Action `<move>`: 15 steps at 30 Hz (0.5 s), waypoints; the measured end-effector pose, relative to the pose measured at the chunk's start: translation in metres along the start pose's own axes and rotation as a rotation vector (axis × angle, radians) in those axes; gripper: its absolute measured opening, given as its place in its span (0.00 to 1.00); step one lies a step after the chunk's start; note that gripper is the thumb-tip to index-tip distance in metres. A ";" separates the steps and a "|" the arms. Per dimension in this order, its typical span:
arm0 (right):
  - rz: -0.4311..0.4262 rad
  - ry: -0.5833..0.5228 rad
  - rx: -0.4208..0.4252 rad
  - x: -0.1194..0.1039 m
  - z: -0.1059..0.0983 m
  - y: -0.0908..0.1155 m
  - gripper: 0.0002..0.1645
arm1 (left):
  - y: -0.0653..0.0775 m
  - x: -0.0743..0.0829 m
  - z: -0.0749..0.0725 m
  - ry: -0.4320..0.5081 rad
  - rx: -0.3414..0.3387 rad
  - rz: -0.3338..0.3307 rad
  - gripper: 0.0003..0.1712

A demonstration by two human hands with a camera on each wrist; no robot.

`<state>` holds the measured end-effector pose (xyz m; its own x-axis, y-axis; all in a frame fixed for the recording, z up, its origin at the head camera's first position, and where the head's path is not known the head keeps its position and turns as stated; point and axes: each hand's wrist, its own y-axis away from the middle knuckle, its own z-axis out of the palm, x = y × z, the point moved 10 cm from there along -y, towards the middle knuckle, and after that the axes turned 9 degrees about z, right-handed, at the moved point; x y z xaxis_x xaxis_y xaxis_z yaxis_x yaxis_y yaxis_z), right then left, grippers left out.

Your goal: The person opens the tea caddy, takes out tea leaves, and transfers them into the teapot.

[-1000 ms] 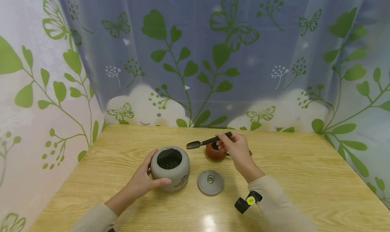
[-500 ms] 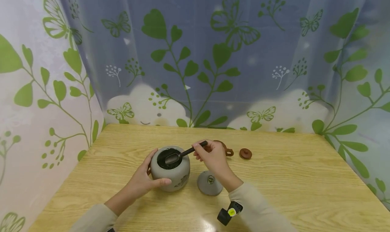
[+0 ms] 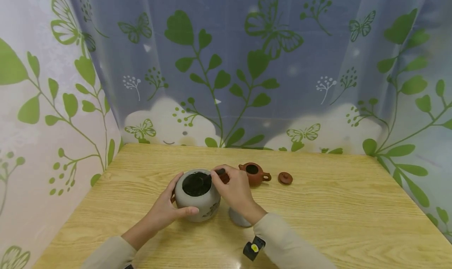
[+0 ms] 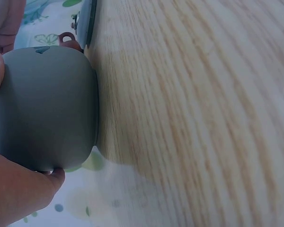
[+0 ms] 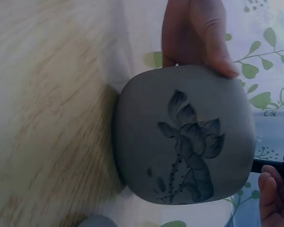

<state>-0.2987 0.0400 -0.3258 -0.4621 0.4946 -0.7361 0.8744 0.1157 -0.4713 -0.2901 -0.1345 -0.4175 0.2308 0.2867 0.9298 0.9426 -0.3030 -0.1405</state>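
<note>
A grey round jar (image 3: 197, 208) with a wide mouth and dark loose contents stands on the wooden table. My left hand (image 3: 165, 208) grips its left side, thumb in front and fingers behind. A dark lotus drawing (image 5: 196, 139) decorates the jar in the right wrist view. Above the jar's right rim, my right hand (image 3: 234, 188) pinches the black handle of a tea scoop (image 3: 220, 171). The scoop's head is down inside the mouth, hard to make out against the dark contents. Partly hidden under the right hand lies the jar's grey lid (image 3: 240, 218).
Behind the right hand stands a small brown teapot (image 3: 257, 178), uncovered, its handle to the right. Its little lid (image 3: 285, 178) lies to the right of it. Printed curtains (image 3: 226, 116) hang along the table's back edge and at both sides.
My right hand has moved left and down from over the teapot, taking the scoop into the jar. The teapot and its lid have come into view; the left hand has stayed still.
</note>
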 end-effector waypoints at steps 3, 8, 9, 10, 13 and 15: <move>-0.065 0.046 0.021 -0.004 0.002 0.002 0.07 | 0.000 -0.001 0.000 -0.002 -0.002 -0.003 0.64; -0.149 0.091 0.032 -0.010 0.007 0.006 0.07 | 0.000 -0.001 0.001 0.000 -0.003 -0.008 0.64; -0.155 0.099 0.029 -0.011 0.008 0.007 0.07 | 0.000 -0.001 0.001 -0.001 -0.002 -0.007 0.64; -0.159 0.108 0.025 -0.011 0.009 0.007 0.07 | 0.000 0.000 0.001 -0.002 -0.002 -0.005 0.64; -0.158 0.121 -0.003 -0.010 0.012 0.007 0.08 | 0.000 0.003 0.000 -0.006 -0.004 0.003 0.63; -0.154 0.122 -0.018 -0.010 0.014 0.008 0.08 | 0.000 0.004 0.000 -0.010 -0.006 0.005 0.63</move>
<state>-0.2897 0.0240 -0.3291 -0.5706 0.5703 -0.5910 0.7975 0.2129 -0.5645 -0.2897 -0.1335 -0.4141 0.2381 0.2938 0.9258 0.9398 -0.3103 -0.1432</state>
